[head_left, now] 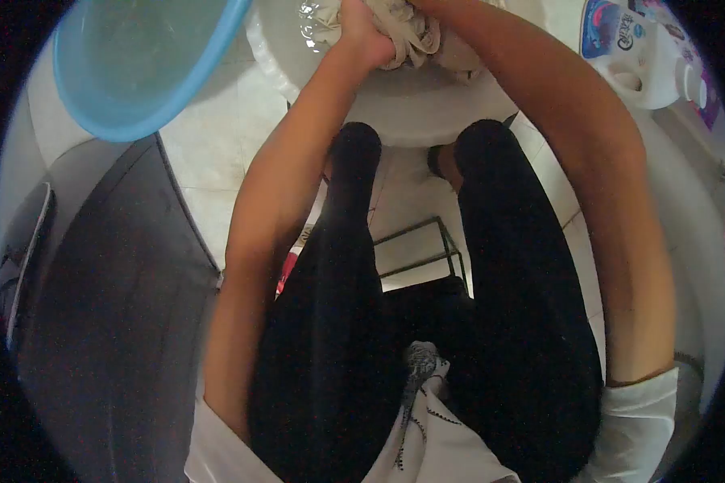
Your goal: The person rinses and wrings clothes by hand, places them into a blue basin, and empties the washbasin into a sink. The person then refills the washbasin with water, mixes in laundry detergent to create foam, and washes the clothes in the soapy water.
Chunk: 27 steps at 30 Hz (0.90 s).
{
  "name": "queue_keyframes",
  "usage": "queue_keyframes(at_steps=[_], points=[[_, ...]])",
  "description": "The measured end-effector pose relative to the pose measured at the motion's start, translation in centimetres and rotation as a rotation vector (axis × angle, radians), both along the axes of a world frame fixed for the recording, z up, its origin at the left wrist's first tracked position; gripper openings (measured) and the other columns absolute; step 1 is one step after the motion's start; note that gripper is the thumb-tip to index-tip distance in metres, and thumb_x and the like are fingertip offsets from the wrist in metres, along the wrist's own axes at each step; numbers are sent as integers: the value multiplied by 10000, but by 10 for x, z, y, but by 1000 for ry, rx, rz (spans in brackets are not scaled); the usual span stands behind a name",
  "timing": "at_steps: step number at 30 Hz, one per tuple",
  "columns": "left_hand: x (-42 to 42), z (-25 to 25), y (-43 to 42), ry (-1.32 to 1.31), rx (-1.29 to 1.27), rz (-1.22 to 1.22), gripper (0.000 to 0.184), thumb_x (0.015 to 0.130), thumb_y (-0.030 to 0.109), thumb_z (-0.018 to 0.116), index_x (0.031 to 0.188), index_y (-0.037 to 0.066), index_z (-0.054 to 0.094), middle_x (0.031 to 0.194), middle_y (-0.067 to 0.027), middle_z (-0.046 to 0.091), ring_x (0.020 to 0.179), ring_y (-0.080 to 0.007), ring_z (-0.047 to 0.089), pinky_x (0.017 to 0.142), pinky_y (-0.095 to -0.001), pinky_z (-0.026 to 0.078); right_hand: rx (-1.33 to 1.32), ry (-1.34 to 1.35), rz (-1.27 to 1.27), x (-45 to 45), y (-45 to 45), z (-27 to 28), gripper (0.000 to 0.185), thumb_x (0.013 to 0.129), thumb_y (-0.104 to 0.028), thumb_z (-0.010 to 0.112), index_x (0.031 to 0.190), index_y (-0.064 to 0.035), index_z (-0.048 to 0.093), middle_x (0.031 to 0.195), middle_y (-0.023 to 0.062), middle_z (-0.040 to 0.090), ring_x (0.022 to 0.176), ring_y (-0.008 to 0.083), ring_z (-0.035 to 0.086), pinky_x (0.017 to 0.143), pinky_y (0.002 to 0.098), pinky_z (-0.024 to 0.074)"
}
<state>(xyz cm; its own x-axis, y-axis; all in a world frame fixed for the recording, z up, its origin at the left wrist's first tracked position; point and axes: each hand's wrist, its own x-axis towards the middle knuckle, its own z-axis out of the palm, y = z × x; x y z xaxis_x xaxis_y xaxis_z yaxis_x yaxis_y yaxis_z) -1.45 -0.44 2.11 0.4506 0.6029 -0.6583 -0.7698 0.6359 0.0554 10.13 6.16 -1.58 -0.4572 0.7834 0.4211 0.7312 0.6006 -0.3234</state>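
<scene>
Beige cloth point(415, 32) touches the left hand point(367, 36), grip unclear.

Soft, dim light is falling across the floor point(205, 145), while white glints are breaking on the water point(309, 32). The trousers point(322, 346) are sinking into near-black, grain is speckling the darks, and a black vignette is ringing the fisheye-bent edges.

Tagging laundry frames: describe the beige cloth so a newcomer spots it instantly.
Find the wide white basin at the top middle, beyond the person's black-clad knees. In it, against the left hand, is the bunched beige cloth. Its crumpled folds set it apart from the smooth blue tub and white bottle.
</scene>
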Motion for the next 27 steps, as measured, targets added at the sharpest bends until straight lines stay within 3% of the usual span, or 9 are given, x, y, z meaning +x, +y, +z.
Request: queue_keyframes(at_steps=[2,5,7,12,21,22,23,27], points=[[-6,-6,-9,109,-46,-45,645,1043,571,399,1443,90,556,1395,-155,596,1256,-356,563,1089,-529,464,319,-103,58,-7,-15,11,272,965,-288,602,1024,-30,669,1058,217,699,1023,397,677,882,522,547],[15,6,-13,60,-101,6,639,1049,553,385,1428,74,571,1395,-175,601,1260,-366,567,1110,-539,442,-109,-92,-112,6,-23,11,271,964,-292,604,1015,-35,670,1032,213,698,997,397,676,863,524,545],[6,31,1,-9,-25,42,631,1053,539,381,1427,69,574,1368,-179,618,1241,-368,575,1101,-555,438,-255,-38,-200,3,-31,28,270,963,-295,605,1010,-38,671,1015,211,697,979,397,676,850,525,544],[13,14,0,-75,-17,57,627,1054,541,376,1422,77,579,1380,-175,614,1257,-368,567,1112,-554,428,-503,25,-234,-15,-69,72,267,961,-302,609,996,-45,674,973,206,694,935,397,675,817,529,542],[-51,-1,-3,-103,-54,42,618,1054,546,364,1413,97,590,1408,-166,605,1294,-368,549,1138,-554,405,-640,79,-163,-103,-96,80,264,958,-315,616,971,-59,679,897,195,689,855,397,674,759,535,538],[-50,0,-5,-101,-60,48,617,1054,547,362,1412,99,592,1411,-165,604,1298,-368,547,1141,-554,403,-645,83,-157,-101,-96,81,264,957,-317,617,968,-60,679,889,194,689,846,397,674,752,535,537],[-10,36,-5,-94,-57,65,616,1054,547,361,1411,101,593,1414,-164,603,1302,-368,545,1144,-554,400,-611,78,-133,-59,-97,116,264,957,-318,617,965,-62,680,880,193,688,837,397,674,746,536,537],[1,19,-4,-98,-49,78,613,1055,549,356,1406,109,598,1426,-159,599,1319,-368,537,1155,-554,390,-445,2,-138,-39,-78,85,263,956,-324,620,954,-68,682,846,189,686,801,397,673,720,539,535]])
